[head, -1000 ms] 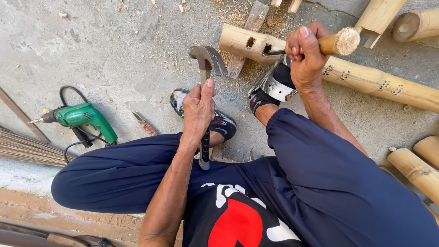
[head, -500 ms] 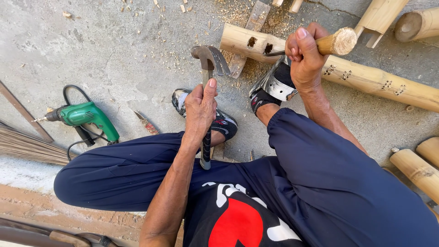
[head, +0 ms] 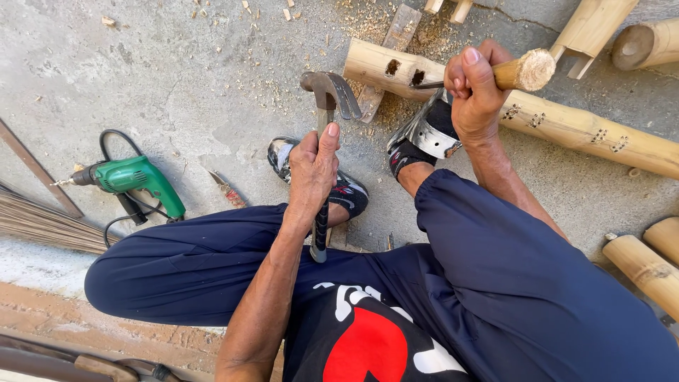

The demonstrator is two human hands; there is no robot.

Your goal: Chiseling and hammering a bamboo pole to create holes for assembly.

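One claw hammer [head: 327, 95] is rising head-up in the left hand [head: 315, 166], whose fingers are clenching its dark handle; the long axis is running nearly straight away from the person, the head hanging above the concrete, well apart from the pole. One chisel [head: 520, 71] is sitting in the right hand [head: 475, 88], fingers wrapping its wooden handle, blade pointing left into one of two mortise holes in the bamboo pole [head: 566, 124] (several more poles are lying around). One green drill [head: 131, 177] is resting at left.
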